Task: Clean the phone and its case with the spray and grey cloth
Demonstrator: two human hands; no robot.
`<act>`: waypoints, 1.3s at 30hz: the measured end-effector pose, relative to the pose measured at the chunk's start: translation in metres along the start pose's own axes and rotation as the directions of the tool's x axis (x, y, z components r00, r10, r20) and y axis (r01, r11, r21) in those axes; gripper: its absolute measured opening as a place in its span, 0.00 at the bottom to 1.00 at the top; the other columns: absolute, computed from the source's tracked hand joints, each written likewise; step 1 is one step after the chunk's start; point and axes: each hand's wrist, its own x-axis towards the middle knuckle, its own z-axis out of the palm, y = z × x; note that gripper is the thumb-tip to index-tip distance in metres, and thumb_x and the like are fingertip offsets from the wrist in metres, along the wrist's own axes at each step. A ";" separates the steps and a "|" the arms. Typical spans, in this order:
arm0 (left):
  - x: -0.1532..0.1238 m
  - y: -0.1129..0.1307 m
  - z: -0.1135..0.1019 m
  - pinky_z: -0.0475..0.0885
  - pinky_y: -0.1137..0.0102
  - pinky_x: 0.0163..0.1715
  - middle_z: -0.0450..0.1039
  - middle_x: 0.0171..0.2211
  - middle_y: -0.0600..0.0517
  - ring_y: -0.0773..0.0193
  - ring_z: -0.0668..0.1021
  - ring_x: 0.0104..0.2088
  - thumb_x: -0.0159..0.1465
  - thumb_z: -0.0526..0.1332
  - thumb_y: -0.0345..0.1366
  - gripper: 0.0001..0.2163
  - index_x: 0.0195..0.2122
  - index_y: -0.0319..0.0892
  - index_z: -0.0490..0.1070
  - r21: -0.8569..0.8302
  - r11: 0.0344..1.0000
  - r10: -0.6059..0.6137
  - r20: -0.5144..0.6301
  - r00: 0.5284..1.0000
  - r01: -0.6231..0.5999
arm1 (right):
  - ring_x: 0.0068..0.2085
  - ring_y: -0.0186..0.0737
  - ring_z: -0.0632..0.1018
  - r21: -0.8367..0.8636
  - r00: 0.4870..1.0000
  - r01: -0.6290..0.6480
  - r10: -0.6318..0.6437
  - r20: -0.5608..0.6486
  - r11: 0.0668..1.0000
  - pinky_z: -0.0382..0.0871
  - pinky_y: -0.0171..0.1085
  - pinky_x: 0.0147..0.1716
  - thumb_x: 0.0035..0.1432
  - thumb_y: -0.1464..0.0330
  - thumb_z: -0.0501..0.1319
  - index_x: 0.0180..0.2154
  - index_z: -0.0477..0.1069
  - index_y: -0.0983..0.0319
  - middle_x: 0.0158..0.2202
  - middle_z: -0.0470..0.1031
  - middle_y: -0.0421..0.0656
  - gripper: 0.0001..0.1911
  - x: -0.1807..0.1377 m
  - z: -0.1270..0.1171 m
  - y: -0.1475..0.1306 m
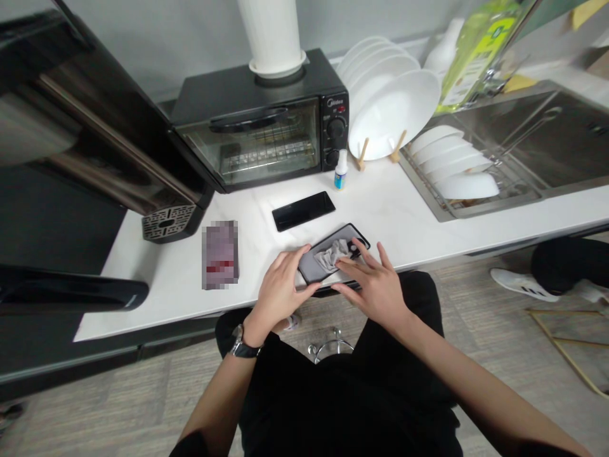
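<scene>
Gripped by left hand (283,279), thumb at the lower edge and fingers at the left end: grey phone (311,263) (bare back or case — cannot tell which), positioned aslant at the front edge of white countertop (404,216). Crumpled on its upward face: grey cloth (333,255). Touched by fingertips of right hand (378,289), index finger near the dark camera area, thumb near the lower edge; cannot tell whether merely pressed or also pinched. Worn on left wrist: dark-strapped watch (245,344).

Just behind grey phone: black phone (303,211), flat, dark face up. Farther back and to the right: small spray bottle (340,171), upright, just in front of the right end of toaster oven (261,130). On top of oven: white pot (271,32) in a saucer. To the left of both phones: pixelated item (219,254), flat — details not legible. Farther left: black machine with slotted drip tray (169,222).

Right of oven: white plates (394,114), stood on edge behind wooden pegs. Beyond these: sink (431,209), with white bowls (457,162) tilted in a row; behind it, green bottle (471,57). On floor at far right: white shoe (523,284) of another person.
</scene>
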 end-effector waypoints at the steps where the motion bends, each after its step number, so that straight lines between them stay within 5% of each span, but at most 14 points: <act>1: 0.000 0.000 0.000 0.72 0.52 0.63 0.71 0.65 0.43 0.48 0.74 0.62 0.66 0.71 0.43 0.37 0.72 0.48 0.56 -0.005 1.000 -0.003 0.000 1.000 0.003 | 0.73 0.58 0.67 -0.030 1.000 -0.015 0.015 -0.008 0.999 0.50 0.65 0.74 0.72 0.49 0.60 0.58 0.78 0.58 0.57 0.83 0.44 0.25 0.000 -0.002 0.008; 9: 0.004 0.003 -0.002 0.73 0.53 0.62 0.72 0.65 0.45 0.49 0.75 0.61 0.67 0.70 0.40 0.35 0.72 0.47 0.58 0.000 1.000 0.002 -0.004 1.000 -0.002 | 0.75 0.59 0.61 -0.173 0.994 -0.104 0.095 -0.057 0.979 0.49 0.66 0.74 0.73 0.52 0.58 0.62 0.74 0.61 0.61 0.80 0.47 0.26 0.004 0.004 0.033; 20: 0.003 -0.002 -0.001 0.77 0.54 0.61 0.73 0.63 0.44 0.49 0.76 0.62 0.67 0.69 0.39 0.37 0.74 0.48 0.55 -0.024 0.999 -0.038 0.007 0.999 0.038 | 0.73 0.61 0.66 -0.026 0.999 -0.033 0.033 -0.006 0.999 0.50 0.63 0.75 0.72 0.47 0.57 0.64 0.72 0.71 0.62 0.77 0.59 0.36 0.038 0.043 -0.030; 25: 0.002 -0.003 -0.001 0.75 0.53 0.63 0.70 0.67 0.43 0.49 0.74 0.64 0.69 0.66 0.37 0.38 0.76 0.48 0.49 -0.074 0.997 0.001 0.000 1.000 -0.001 | 0.72 0.56 0.68 0.151 0.992 0.087 -0.100 0.082 0.985 0.52 0.60 0.75 0.70 0.47 0.59 0.60 0.76 0.67 0.59 0.81 0.54 0.33 0.031 0.047 -0.055; 32: 0.001 -0.001 0.000 0.73 0.52 0.64 0.69 0.68 0.43 0.48 0.73 0.64 0.69 0.68 0.46 0.38 0.76 0.49 0.51 -0.045 0.998 -0.047 0.000 0.999 0.047 | 0.73 0.54 0.67 0.088 0.992 0.077 -0.085 0.090 0.993 0.50 0.64 0.75 0.73 0.52 0.59 0.57 0.80 0.56 0.57 0.83 0.42 0.22 0.026 0.018 -0.002; 36: 0.003 0.000 0.000 0.72 0.50 0.64 0.69 0.68 0.44 0.47 0.73 0.65 0.69 0.68 0.45 0.38 0.75 0.50 0.51 -0.049 0.998 -0.040 0.003 0.999 0.041 | 0.74 0.60 0.63 -0.102 0.997 -0.076 0.077 0.006 0.992 0.46 0.70 0.74 0.74 0.53 0.57 0.60 0.77 0.57 0.59 0.81 0.44 0.23 0.026 0.006 0.032; 39: 0.004 0.001 0.000 0.71 0.50 0.65 0.69 0.69 0.45 0.48 0.73 0.65 0.69 0.69 0.44 0.38 0.75 0.50 0.51 -0.062 0.997 -0.043 0.004 0.999 0.043 | 0.75 0.63 0.61 -0.137 0.992 -0.124 0.123 -0.015 0.983 0.45 0.71 0.74 0.73 0.50 0.57 0.64 0.73 0.61 0.63 0.78 0.49 0.29 0.027 0.010 0.025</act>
